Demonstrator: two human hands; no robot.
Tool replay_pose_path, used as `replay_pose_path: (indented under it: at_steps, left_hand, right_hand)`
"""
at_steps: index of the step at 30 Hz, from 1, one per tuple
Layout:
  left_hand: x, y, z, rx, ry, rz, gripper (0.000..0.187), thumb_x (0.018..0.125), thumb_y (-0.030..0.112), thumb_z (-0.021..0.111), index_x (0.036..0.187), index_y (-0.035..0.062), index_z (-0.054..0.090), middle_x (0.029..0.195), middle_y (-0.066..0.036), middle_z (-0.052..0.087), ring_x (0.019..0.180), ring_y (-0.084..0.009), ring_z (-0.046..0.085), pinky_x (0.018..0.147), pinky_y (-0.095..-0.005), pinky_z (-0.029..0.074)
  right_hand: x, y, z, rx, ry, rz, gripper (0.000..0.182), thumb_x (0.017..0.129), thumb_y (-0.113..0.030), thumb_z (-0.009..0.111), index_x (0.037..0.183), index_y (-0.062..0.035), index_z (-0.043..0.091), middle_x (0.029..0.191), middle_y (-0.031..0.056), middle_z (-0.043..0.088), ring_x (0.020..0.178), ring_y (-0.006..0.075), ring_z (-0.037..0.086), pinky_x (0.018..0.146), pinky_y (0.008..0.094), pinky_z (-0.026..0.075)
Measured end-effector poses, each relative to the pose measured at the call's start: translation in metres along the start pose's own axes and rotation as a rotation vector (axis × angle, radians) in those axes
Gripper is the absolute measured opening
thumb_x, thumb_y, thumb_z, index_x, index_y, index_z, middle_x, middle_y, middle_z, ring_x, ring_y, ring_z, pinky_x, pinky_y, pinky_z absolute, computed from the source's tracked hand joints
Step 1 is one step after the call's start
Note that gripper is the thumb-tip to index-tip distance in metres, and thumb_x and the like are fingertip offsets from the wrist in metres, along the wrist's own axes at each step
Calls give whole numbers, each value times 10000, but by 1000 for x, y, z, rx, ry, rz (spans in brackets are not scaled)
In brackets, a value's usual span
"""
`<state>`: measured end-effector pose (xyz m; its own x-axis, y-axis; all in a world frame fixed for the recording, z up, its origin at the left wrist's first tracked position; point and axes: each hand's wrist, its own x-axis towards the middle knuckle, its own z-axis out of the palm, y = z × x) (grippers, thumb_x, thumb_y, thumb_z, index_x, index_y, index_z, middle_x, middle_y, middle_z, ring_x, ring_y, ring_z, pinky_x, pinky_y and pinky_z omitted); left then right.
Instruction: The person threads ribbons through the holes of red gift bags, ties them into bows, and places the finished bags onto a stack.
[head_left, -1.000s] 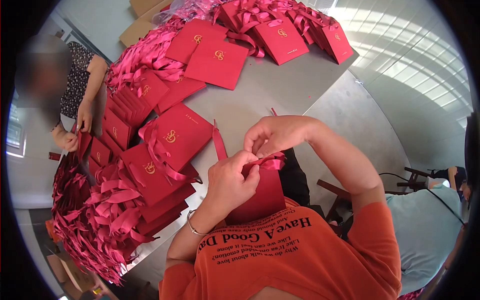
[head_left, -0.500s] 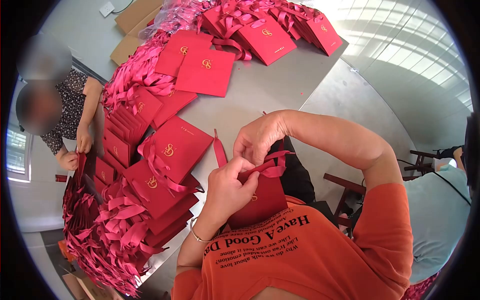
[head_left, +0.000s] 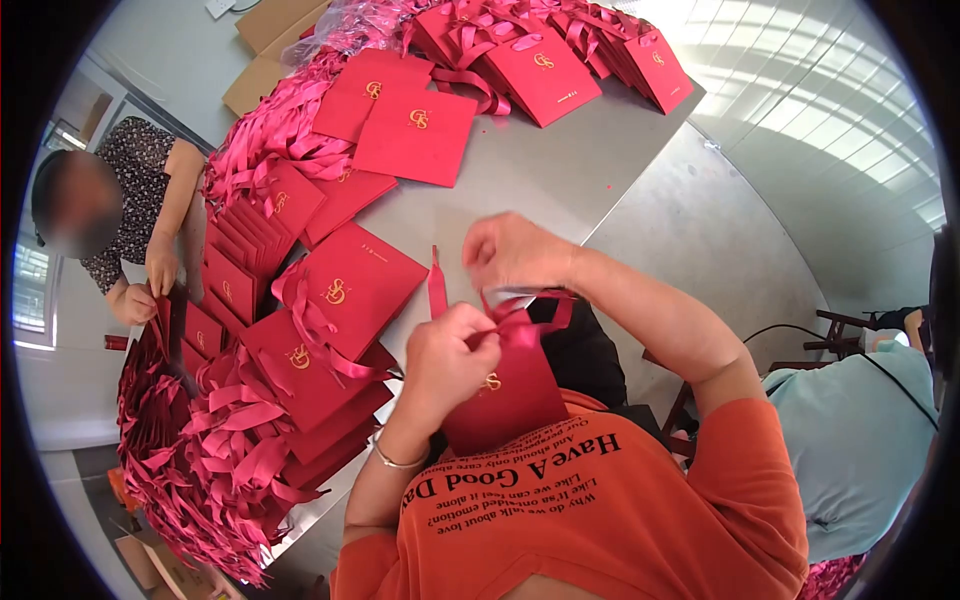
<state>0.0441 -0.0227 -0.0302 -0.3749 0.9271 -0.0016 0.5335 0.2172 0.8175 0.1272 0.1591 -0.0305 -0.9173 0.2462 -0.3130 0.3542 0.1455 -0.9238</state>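
A small red paper gift bag [head_left: 505,400] with a gold logo rests against my shirt. A pink-red ribbon [head_left: 520,328] lies looped at its top edge. My left hand [head_left: 450,365] is closed at that top edge, thumb and fingers pinching the ribbon and bag. Above the bag, apart from it, is my right hand [head_left: 515,252]. Its fingers are curled in and slightly blurred; what they hold, if anything, is hidden. A ribbon end [head_left: 437,290] stands up just beyond my left hand.
Red bags [head_left: 415,140] lie across the grey table [head_left: 540,180], with heaps of ribboned bags [head_left: 220,440] along the left. Another person's hands [head_left: 150,285] handle bags at the far left. Someone in a light blue top [head_left: 850,440] sits on the right. Cardboard [head_left: 270,50] stands behind.
My right hand has moved up and away from the bag's top edge. My left hand stays at the bag, shifted slightly, and more of the bag's front shows.
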Motion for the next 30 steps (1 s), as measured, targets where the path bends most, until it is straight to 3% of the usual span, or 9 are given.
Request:
replay_pose_path:
  at_steps: [2, 4, 6, 9, 12, 19, 21, 25, 30]
  left_hand:
    - [-2, 1, 0, 14, -35, 23, 109, 796, 3, 706, 883, -12, 641, 771, -101, 742, 674, -97, 685, 615, -266, 515]
    - [1, -7, 3, -31, 4, 1, 106, 796, 18, 711, 876, -2, 644, 774, -90, 743, 671, -98, 685, 617, -266, 514]
    - [1, -11, 5, -54, -12, -31, 110, 798, 32, 714, 877, 2, 644, 781, -86, 744, 673, -104, 689, 621, -269, 514]
    - [0, -7, 1, -53, -34, -77, 116, 804, 52, 715, 881, 6, 641, 794, -80, 746, 684, -115, 696, 631, -271, 515]
    - [-1, -8, 0, -28, -45, -88, 119, 813, 55, 709, 892, 7, 635, 803, -80, 746, 701, -117, 699, 645, -268, 515]
    - [0, -14, 2, -97, -50, -66, 126, 815, 32, 701, 913, 8, 627, 821, -73, 743, 753, -109, 700, 690, -261, 518]
    - [-1, -14, 0, -101, -53, -56, 125, 816, 26, 699, 916, 7, 627, 824, -69, 741, 763, -106, 699, 695, -261, 520]
    - [-4, -14, -1, -91, -53, -39, 143, 811, 37, 710, 927, 13, 631, 841, -80, 743, 771, -132, 712, 708, -271, 527]
    - [-4, -10, -5, -17, -39, -21, 172, 801, 96, 727, 932, 30, 636, 869, -111, 741, 775, -224, 728, 696, -311, 532]
  right_hand:
    - [8, 6, -8, 39, 190, 16, 245, 759, -53, 740, 967, 23, 636, 813, 64, 684, 742, 130, 639, 685, 275, 510]
    - [9, 10, -10, 122, 172, 10, 214, 793, -82, 750, 961, 5, 650, 841, 72, 687, 757, 126, 636, 691, 285, 516]
    - [5, 14, -10, -140, 375, -230, 214, 804, -116, 762, 968, -18, 666, 863, 82, 685, 754, 142, 641, 696, 294, 518]
    - [-20, 13, -21, -318, 462, -303, 231, 804, -164, 782, 969, -38, 682, 876, 79, 676, 757, 160, 644, 691, 295, 519]
    - [-62, 10, -26, -489, 240, -207, 207, 766, -148, 785, 935, -61, 703, 873, 75, 668, 802, 205, 661, 718, 320, 526]
    - [-63, 14, -12, -975, 230, -450, 146, 693, -72, 711, 837, -72, 689, 853, 81, 596, 867, 264, 625, 777, 388, 517]
    - [-53, -10, -10, -1299, 399, -491, 127, 702, -52, 687, 826, -73, 670, 858, 68, 576, 826, 258, 613, 765, 377, 520]
    - [-19, 0, -14, -1251, 434, -681, 111, 727, -48, 689, 832, -70, 660, 902, 66, 600, 826, 274, 635, 769, 388, 534]
    - [-5, 19, -15, -541, 372, -572, 194, 761, -54, 729, 952, -82, 710, 1208, 131, 642, 941, 306, 683, 830, 394, 557]
